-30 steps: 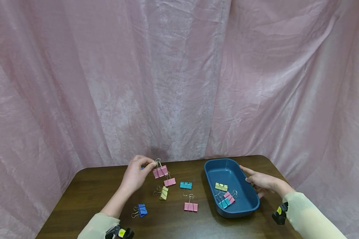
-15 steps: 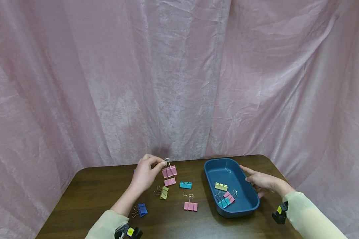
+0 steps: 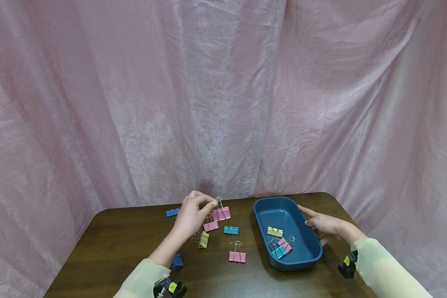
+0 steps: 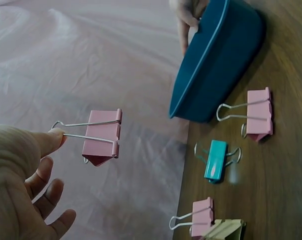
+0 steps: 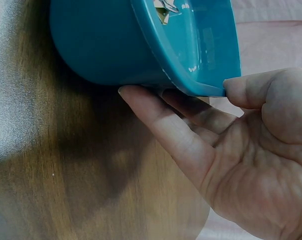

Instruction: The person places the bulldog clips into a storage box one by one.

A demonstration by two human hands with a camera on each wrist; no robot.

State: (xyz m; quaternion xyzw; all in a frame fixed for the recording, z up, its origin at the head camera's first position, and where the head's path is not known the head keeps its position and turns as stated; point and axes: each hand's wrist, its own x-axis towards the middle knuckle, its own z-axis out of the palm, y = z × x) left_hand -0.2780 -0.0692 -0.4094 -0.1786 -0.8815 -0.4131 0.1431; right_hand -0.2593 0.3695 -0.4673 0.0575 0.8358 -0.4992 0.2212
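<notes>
Here: pink clip [image 4: 102, 132], silver wire handles [image 4: 73, 124], pinched in left hand [image 3: 191, 214]; right hand [image 3: 327, 225] grips blue tray [image 3: 283, 216].

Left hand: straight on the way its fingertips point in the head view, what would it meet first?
Past the pink binder clip it pinches, the left hand would probably meet the blue tray first, at its left rim. The hand's height is unclear, so it might pass above.

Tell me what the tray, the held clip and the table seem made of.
Tray: likely plastic, smooth and slightly glossy; bright glints show inside.
Held clip: probably painted sheet metal, even pink, with shiny wire handles.
Table: wood or wood-look laminate, satin; brown grain and soft glare show, but I can't tell which.
</notes>
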